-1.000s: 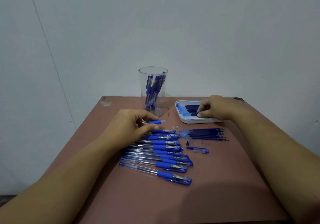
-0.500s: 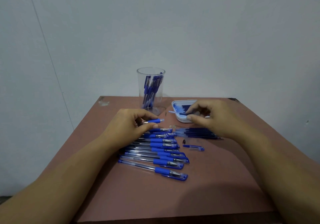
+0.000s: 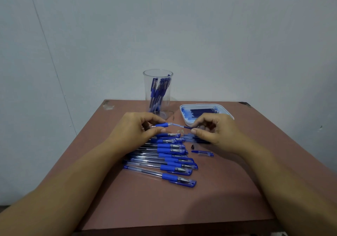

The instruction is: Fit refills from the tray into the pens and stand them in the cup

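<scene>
My left hand (image 3: pixel 138 131) holds a pen barrel (image 3: pixel 162 125) with a blue grip, its open end pointing right. My right hand (image 3: pixel 213 130) pinches a dark blue refill (image 3: pixel 184 126) whose tip meets the barrel's opening. A white tray (image 3: pixel 182 110) with several dark refills sits behind my right hand. The clear cup (image 3: pixel 158 91) at the back holds several blue pens. A row of several capped blue pens (image 3: pixel 171 162) lies on the table below my hands.
On the brown table (image 3: pixel 218 199) lie a loose blue cap (image 3: pixel 204 153), a small black tip piece (image 3: pixel 192 146) and several loose refills (image 3: pixel 189 137) partly under my right hand. A plain wall stands behind the table.
My right hand left the tray with a refill and moved left to the barrel held by my left hand. My left hand stayed almost in place.
</scene>
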